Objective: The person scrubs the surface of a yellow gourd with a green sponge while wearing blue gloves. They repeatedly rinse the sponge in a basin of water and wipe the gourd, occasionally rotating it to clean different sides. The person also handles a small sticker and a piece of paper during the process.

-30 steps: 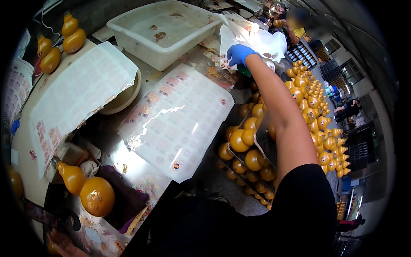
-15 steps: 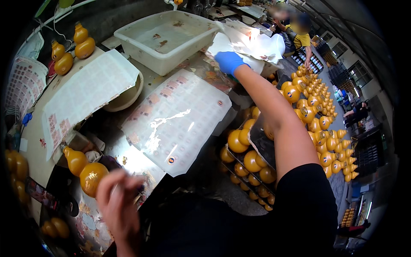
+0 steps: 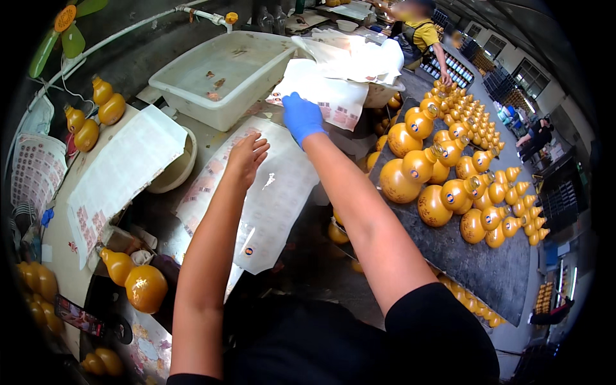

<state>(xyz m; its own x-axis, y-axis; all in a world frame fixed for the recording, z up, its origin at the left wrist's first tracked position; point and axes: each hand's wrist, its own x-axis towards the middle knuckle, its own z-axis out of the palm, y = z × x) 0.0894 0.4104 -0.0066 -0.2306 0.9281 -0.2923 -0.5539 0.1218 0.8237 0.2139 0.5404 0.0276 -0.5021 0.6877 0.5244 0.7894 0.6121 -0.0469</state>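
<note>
Over at the table's left edge, two orange gourd bottles [image 3: 90,122] lie side by side, and just inward a sheet of stickers [image 3: 122,173] drapes over a pale bowl [image 3: 183,168]. Down at the near left corner another gourd bottle [image 3: 136,282] lies on its side, well apart from either hand. Now the middle: the bare left hand [image 3: 247,157] is down flat, fingers spread and loose, pressing on the near end of a big glossy sticker sheet [image 3: 269,199] that runs across the table's centre; it grips nothing. Behind it, toward the far edge, a white plastic tub [image 3: 218,80] stands with water in it. Just right of the tub, the right hand [image 3: 301,119], in a blue glove, is curled down onto the lower edge of a white label sheet [image 3: 321,96] hanging from a stack; whether it pinches the sheet or only presses on it, I cannot tell. Further right, a dark tray [image 3: 475,256] carries rows of upright gourd bottles [image 3: 449,179]. At the far right, another person [image 3: 417,32] stands at more bottles.
</note>
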